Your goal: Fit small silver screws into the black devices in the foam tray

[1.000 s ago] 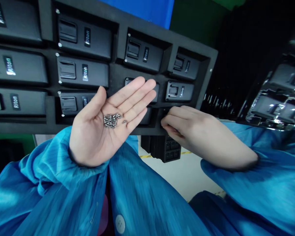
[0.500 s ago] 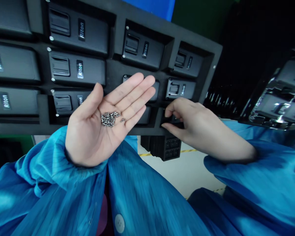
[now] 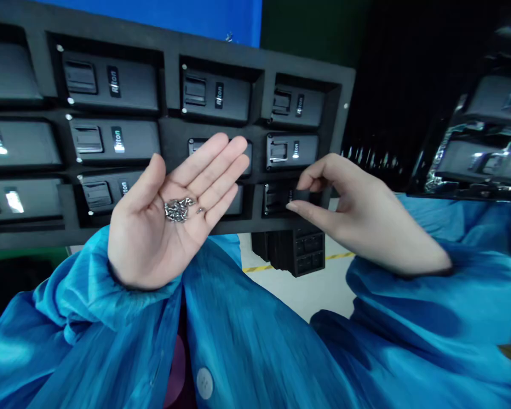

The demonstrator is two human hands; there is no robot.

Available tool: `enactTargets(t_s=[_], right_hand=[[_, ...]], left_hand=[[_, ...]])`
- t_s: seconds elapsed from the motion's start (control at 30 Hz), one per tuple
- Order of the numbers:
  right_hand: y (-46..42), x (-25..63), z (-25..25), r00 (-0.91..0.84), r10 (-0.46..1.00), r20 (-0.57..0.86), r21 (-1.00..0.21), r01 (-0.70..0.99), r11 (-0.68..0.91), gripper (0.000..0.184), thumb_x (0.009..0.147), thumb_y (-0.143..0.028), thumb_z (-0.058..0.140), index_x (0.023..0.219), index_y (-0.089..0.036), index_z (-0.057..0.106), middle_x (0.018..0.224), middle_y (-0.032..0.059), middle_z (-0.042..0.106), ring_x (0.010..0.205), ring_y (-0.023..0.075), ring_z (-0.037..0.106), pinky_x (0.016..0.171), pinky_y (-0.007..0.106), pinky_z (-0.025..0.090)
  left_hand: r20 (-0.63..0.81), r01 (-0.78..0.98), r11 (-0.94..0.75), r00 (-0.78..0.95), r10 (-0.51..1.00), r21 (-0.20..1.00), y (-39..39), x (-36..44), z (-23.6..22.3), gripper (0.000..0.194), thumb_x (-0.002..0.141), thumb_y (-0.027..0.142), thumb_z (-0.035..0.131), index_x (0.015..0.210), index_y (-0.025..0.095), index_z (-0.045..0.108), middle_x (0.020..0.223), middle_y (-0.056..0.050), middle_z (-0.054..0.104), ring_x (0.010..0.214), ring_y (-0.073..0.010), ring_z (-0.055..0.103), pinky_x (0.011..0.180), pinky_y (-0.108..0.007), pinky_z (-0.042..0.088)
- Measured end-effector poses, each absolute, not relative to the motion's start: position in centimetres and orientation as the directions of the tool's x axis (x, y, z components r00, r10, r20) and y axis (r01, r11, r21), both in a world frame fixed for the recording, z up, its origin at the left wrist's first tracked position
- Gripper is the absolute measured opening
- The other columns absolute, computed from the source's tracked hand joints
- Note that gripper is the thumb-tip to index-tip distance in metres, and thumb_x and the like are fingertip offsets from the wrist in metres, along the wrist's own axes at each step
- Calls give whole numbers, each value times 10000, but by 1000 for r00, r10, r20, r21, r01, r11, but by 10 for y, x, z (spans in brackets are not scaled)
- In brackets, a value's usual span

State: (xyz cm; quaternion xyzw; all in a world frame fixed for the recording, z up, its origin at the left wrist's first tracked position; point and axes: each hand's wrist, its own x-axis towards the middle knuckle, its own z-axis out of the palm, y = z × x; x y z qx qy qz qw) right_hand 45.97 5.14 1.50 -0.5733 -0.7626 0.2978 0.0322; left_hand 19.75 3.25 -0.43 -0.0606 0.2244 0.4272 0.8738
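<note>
My left hand (image 3: 166,221) lies palm up with its fingers stretched out flat. A small pile of shiny metal screws (image 3: 177,209) rests on the palm, and a stray screw (image 3: 200,210) lies near the base of the fingers. My right hand (image 3: 349,199) is over the lower right compartment of the black tray (image 3: 174,130). Its thumb and index finger are apart, with nothing visible between them. Beneath the fingertips is a black device (image 3: 276,197), partly hidden by the hand. My left fingers cover part of another device (image 3: 246,158).
More black devices marked "Riton" (image 3: 114,79) sit in the tray's compartments. Blue plastic (image 3: 162,20) is behind the tray. At the right are dark, glossy racked parts (image 3: 472,153). Black stacked trays (image 3: 309,253) stand below, by a yellow floor line (image 3: 258,268).
My right hand has drawn back from the left end of the lower right device, uncovering it. The view has shifted, and the left hand still bears the screws.
</note>
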Motion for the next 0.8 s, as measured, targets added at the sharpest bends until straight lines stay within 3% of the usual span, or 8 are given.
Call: enactTargets(t_s=[0.13,0.33,0.47,0.6,0.7,0.8], right_hand=[[39,459,6,-347,932,-107,-399,873,280,190,886,-315,681,1003,-226,561,1041,102,595,999,313,573,833,484,509],[32,442,27,-297,931,212,-534,763,365,138,930,-218,674,1033,-292,618,988,56,654,940,260,632,813,453,506],[39,426,37,-437,870,227,-542,686,485,106,946,-183,666,993,-276,650,986,49,695,890,228,639,771,426,494],[48,415,33,-513,828,226,-538,643,545,51,949,-168,660,942,-217,666,946,72,698,892,231,624,760,410,498],[52,409,31,-555,813,175,-518,650,556,78,957,-165,638,893,-194,671,938,88,690,893,246,610,749,413,497],[55,402,32,-600,791,119,-475,666,576,142,979,-181,602,855,-198,668,925,88,685,866,248,592,730,416,474]], left_hand=[[-433,-746,654,550,714,131,35,207,-3,663,1082,547,105,1684,270,87,1640,24,432,1569,-168,301,1283,-301,285],[-411,-685,717,621,668,131,41,230,2,711,1078,545,119,1672,159,182,1628,-65,446,1527,-199,404,1250,-316,347],[-436,-666,733,623,649,139,43,240,2,732,1078,527,119,1626,80,307,1611,-105,468,1494,-201,460,1168,-275,429],[-495,-625,769,632,597,130,43,243,-1,735,1067,553,144,1567,99,434,1483,-120,612,1399,-230,570,1103,-306,480],[-528,-618,783,642,556,71,46,243,0,720,1077,487,90,1492,90,524,1307,-132,718,1248,-206,675,1067,-309,503],[-511,-636,772,658,553,16,49,244,1,757,1079,420,20,1341,70,638,966,-107,785,1025,-170,751,969,-274,538]])
